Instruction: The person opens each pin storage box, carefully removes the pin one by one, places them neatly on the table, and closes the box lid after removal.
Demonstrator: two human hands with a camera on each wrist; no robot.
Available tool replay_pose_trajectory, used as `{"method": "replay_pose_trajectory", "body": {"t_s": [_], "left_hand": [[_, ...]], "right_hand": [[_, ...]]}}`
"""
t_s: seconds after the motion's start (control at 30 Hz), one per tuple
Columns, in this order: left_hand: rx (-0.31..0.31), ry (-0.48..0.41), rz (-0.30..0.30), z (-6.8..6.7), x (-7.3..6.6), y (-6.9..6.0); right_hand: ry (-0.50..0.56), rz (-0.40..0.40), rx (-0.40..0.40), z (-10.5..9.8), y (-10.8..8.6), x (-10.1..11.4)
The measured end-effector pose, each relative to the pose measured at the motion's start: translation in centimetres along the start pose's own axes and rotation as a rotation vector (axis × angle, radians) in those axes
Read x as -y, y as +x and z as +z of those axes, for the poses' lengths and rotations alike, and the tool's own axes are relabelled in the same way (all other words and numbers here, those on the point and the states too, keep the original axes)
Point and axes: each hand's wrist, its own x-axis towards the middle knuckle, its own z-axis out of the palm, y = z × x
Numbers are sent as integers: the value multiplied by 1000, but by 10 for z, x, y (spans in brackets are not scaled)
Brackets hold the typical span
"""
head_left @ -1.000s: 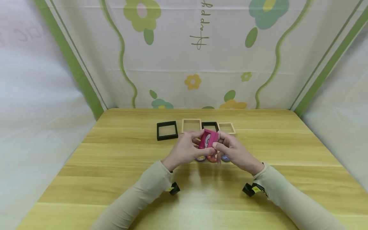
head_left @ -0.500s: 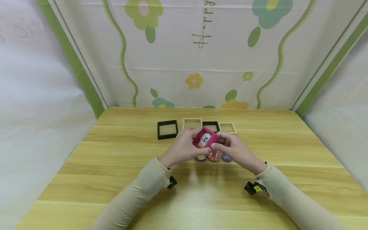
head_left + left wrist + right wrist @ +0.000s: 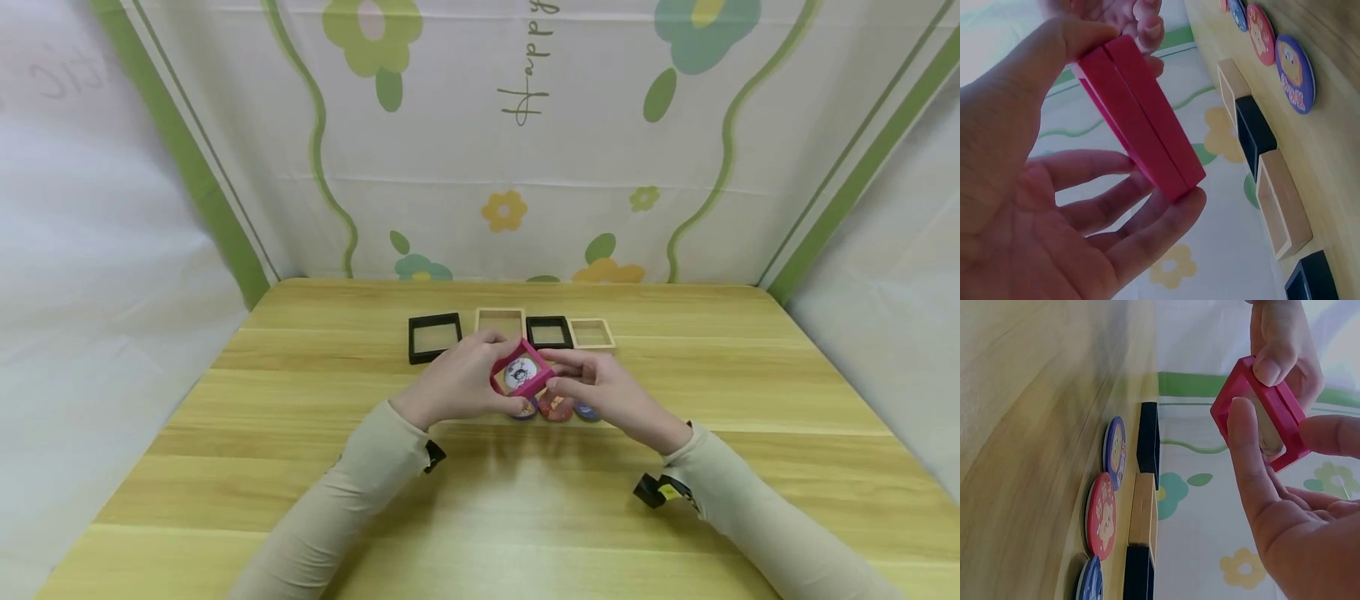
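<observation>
My left hand (image 3: 461,379) grips a magenta square display frame (image 3: 536,386), thumb on the near edge and fingers on the far side. Inside the frame sits a round white badge (image 3: 520,372) with a dark drawing. My right hand (image 3: 611,398) pinches the frame's right corner between thumb and index finger. Raised above the table, the frame is tilted; the left wrist view shows only its thick outer side (image 3: 1141,115). Below it on the table lie a purple badge (image 3: 1295,72), a red badge (image 3: 556,407) and a blue badge (image 3: 587,412), partly hidden in the head view.
Behind the hands, a row of frames stands on the wooden table (image 3: 300,392): a large black frame (image 3: 413,343), a large beige frame (image 3: 500,312), a small black frame (image 3: 547,319) and a small beige frame (image 3: 592,322). A flowered cloth (image 3: 450,150) hangs at the back.
The magenta frame has turned to show more of its badge face and shifted slightly left. My left hand has moved left with it, while the right hand stays nearly in place.
</observation>
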Motion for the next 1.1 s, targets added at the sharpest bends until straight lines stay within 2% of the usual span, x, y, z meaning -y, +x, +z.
{"method": "replay_pose_trajectory", "body": {"t_s": [0.17,0.3,0.47,0.63,0.73,0.93,1.03,1.1], "left_hand": [[21,11,39,-1,0,1],[18,15,61,0,0,2],[5,29,77,2,1,3],[2,24,77,4,1,3],[-25,10,65,5,2,4],[-133,-117,33,9,4,7],[-182,-219,27,14,3,9],[-193,-308,1,17,2,10]], "right_hand": [[27,-9,46,-1,-1,0],[29,1,52,0,-2,-1],[32,-1,31,3,-2,-3],[95,0,-4,9,-2,-3],[141,5,-42,11,-2,-2],[271,-48,-128,12,0,0],[337,-57,-156,12,0,1],[391,-51,-177,12,0,1]]}}
